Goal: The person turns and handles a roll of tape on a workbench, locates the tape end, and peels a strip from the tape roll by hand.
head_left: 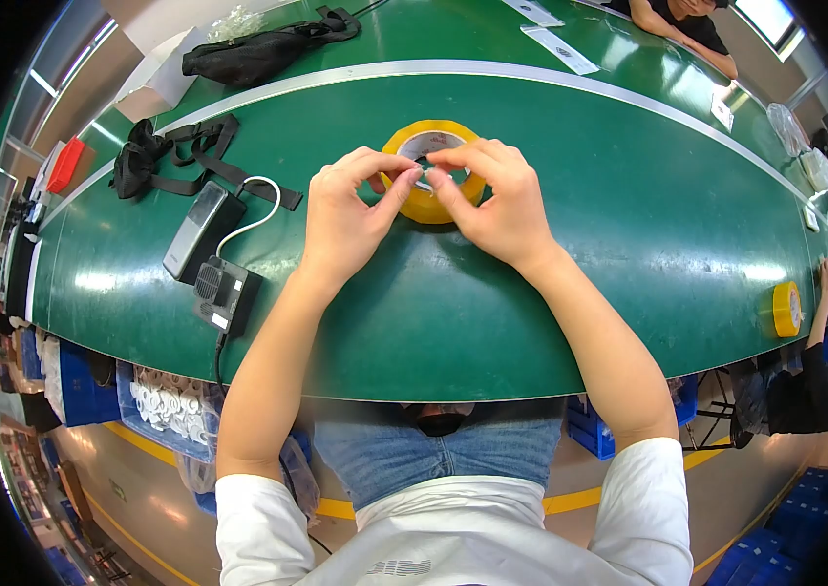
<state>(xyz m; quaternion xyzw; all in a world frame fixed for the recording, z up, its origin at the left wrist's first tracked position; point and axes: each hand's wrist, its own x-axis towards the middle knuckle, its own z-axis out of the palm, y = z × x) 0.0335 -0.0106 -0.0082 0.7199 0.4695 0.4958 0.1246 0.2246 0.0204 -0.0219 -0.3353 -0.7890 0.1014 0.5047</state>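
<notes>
A roll of yellow packing tape (pixel 425 208) with a pale core lies on the green table in front of me. My left hand (pixel 348 213) is over its left side, thumb and index finger pinched together. From the right, my right hand (pixel 504 203) meets it, its thumb and index finger also closed. The fingertips of both hands almost touch above the roll's centre. A tiny whitish bit shows between them, too small to name.
To the left are a power bank (pixel 201 230) with a white cable, a small black device (pixel 225 293) and black straps (pixel 201 156). Another tape roll (pixel 786 309) stands near the right edge. A black bag (pixel 253 59) lies at the back. People sit at the far side and right.
</notes>
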